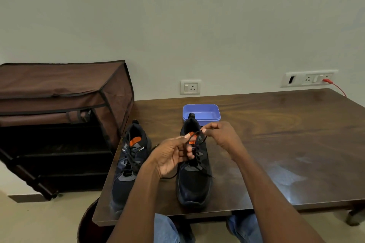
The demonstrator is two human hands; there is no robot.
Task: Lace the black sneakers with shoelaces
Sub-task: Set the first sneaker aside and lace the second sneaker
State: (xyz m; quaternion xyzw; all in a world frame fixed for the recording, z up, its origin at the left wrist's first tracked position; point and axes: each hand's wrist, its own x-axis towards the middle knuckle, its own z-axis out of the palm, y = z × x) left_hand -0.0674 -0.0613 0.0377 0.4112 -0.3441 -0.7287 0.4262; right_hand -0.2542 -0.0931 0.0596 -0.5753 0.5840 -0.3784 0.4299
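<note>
your left hand (171, 156) and right hand (219, 134) both pinch lace (194, 134) over right sneaker (194, 179); lace spans between fingertips, eyelets just below, sneaker's long axis toward you.

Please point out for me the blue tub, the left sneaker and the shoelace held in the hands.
blue tub (212, 108): head view, on its far inner wall.
left sneaker (126, 169): head view, on its laced middle.
shoelace (204, 139): head view, on the strand below the right hand.

Two black sneakers (194, 165) (128, 163), one blue tray (201, 113), one brown shoe rack (59, 104), two wall sockets (190, 87) (309, 79).
</note>
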